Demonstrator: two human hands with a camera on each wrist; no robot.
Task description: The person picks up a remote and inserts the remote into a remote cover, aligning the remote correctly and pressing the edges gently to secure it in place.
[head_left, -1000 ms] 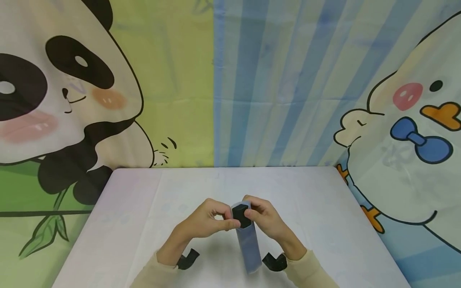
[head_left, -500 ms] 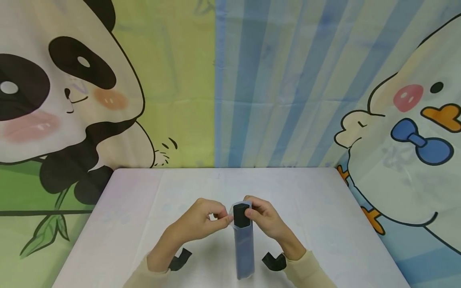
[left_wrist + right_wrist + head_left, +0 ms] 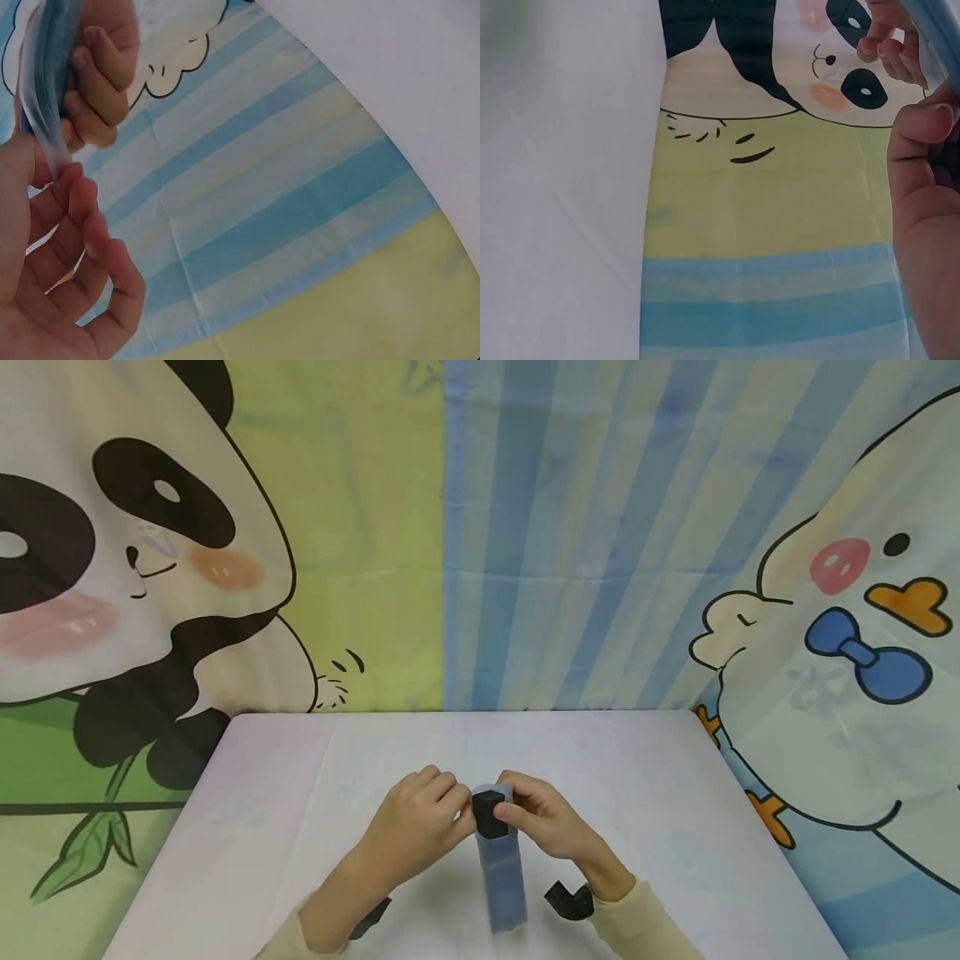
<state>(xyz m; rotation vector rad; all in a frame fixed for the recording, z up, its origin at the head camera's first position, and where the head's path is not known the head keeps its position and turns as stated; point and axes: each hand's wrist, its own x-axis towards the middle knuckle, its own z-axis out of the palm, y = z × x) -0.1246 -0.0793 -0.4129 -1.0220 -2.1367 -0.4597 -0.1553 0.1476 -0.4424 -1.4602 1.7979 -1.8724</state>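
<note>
A long blue translucent plastic sleeve (image 3: 504, 885) stands up between both hands in the head view, slanting slightly, with a black flat-faced thing (image 3: 489, 815) showing at its mouth. What that thing is inside the sleeve is hidden. My left hand (image 3: 422, 820) pinches the sleeve's left edge near the top, its back toward the head camera. From the left wrist, a clear film edge (image 3: 46, 127) runs down into the thumb and fingertips. My right hand (image 3: 551, 820) grips the sleeve's upper right side, thumb on the black face and fingers behind. The right wrist view shows only the sleeve's corner (image 3: 939, 30).
A white-covered table (image 3: 630, 777) lies under the hands. Behind it hang cloths printed with a panda (image 3: 232, 647) and a white bird (image 3: 810, 735). Black curved pieces sit at both wrists, the right one (image 3: 570, 902) more visible.
My left thumb has left the black face and moved to the sleeve's left edge, and the left hand has turned its back upward. The sleeve's lower end has swung left. My right hand keeps its grip.
</note>
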